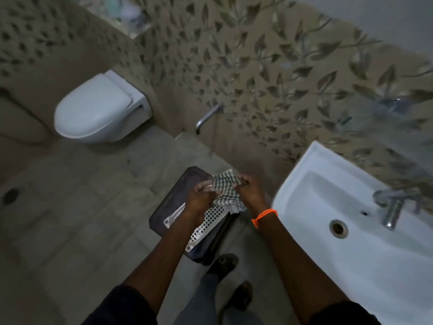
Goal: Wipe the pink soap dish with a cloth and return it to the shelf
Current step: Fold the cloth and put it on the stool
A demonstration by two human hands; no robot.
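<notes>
My left hand (199, 199) grips a small object in front of my body. Only a pale pinkish edge of it (207, 185) shows between the fingers and the cloth, which I take to be the pink soap dish. A green-and-white checked cloth (225, 186) is bunched over it. My right hand (248, 189), with an orange thread at the wrist, pinches the cloth against the object from the right. Most of the dish is hidden by the fingers and the cloth. The picture is blurred.
Below my hands stands a dark stool (172, 202) with a white grid panel (206, 222). A white washbasin (311, 184) with a tap (391, 208) is on the right and a toilet (98, 109) on the left. A wall recess (131, 15) holds blurred items.
</notes>
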